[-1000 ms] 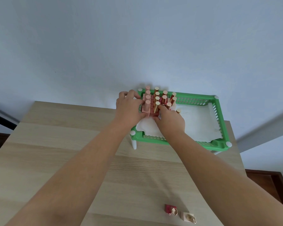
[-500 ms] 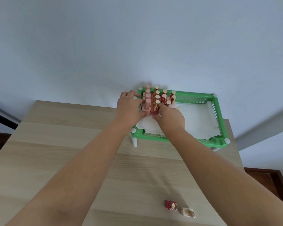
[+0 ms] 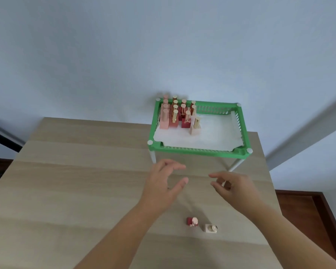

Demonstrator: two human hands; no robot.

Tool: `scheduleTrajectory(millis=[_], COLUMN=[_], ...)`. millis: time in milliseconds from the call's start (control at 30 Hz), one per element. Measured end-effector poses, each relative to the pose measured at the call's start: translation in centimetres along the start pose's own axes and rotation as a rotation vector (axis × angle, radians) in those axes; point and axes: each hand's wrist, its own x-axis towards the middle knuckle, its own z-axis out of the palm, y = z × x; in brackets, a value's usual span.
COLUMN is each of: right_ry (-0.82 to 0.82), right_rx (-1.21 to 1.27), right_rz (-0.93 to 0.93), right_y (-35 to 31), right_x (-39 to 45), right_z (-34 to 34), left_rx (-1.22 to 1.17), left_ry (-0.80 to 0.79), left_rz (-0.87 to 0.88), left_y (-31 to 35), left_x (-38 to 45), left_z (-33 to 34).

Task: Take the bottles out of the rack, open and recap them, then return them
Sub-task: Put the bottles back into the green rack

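Note:
A green rack (image 3: 200,151) on short white legs stands at the table's far right, lined with white paper. Several small square bottles with gold or pink caps cluster in its far left corner (image 3: 177,115); a cream one (image 3: 195,126) stands slightly apart. Two more bottles stand on the table near me: a red one (image 3: 192,221) and a cream one (image 3: 211,228). My left hand (image 3: 163,183) and my right hand (image 3: 234,186) hover over the table in front of the rack, fingers loosely spread, holding nothing.
The wooden table (image 3: 76,191) stretches wide to the left. A pale wall rises right behind the rack. The table's right edge (image 3: 273,191) drops to a dark wooden floor.
Both hands have let go of the bottle cluster in the rack and pulled back toward me, over the table. The bottles stay grouped in the rack's corner.

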Motion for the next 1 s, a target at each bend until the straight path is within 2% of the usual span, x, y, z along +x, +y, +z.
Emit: scheduleTrajectory(millis=[100,233,467,700,1000], right_ry=[-0.119,-0.267,-0.374,-0.357,-0.275], right_rx=[0.081,0.067,-0.038,-0.153,-0.062], right_rz=[0.061,0.052,-0.009,-0.014,0.011], right_y=[1.9,2.7,2.6,4.0,4.9], right_x=[-2.5,-4.9,-6.8,-7.2,-7.6], right_z=[0.2,0.7,2.4,3.7,4.7], left_rx=[-0.086,-0.030,0.056,0.071,0.093], left_ry=[-0.197,-0.362,-0.355,-0.315,-0.314], left_rz=[-0.091,-0.122,-0.102,-0.131,-0.149], left_y=[-0.6,-1.4,-1.5,-1.1,-1.2], left_x=[-3.7,-6.9,-8.2,-8.1,-7.5], left_z=[2.2,4.2,5.2,6.6,7.1])
